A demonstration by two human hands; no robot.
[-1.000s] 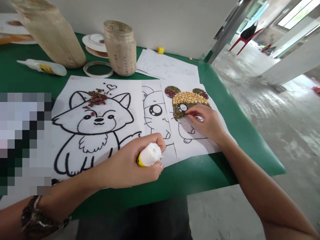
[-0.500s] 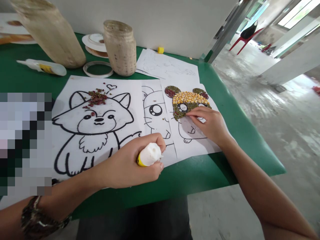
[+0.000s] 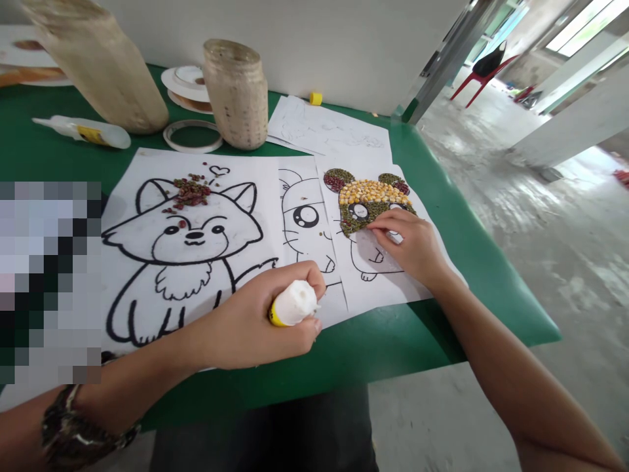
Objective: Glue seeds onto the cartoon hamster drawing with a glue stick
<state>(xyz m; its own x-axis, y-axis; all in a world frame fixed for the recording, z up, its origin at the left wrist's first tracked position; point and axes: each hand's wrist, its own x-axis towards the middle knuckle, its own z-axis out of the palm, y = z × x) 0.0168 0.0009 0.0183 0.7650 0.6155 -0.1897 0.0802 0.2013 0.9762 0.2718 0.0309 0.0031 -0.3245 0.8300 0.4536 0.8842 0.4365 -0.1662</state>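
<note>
One bottle (image 3: 296, 303) is resting clasped in the left hand (image 3: 268, 318); the right hand (image 3: 410, 242) is pinching at the hamster (image 3: 354, 226), right of the fox (image 3: 206, 229), contents hidden; careless brushing could be knocking seeds (image 3: 376, 192) loose

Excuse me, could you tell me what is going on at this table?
A person's left hand grips a white-and-yellow bottle. The right hand is at the face of a round-eared animal drawing, partly covered with small seeds and yellow kernels. A loose red-and-green seed pile lies on the fox drawing.
</note>
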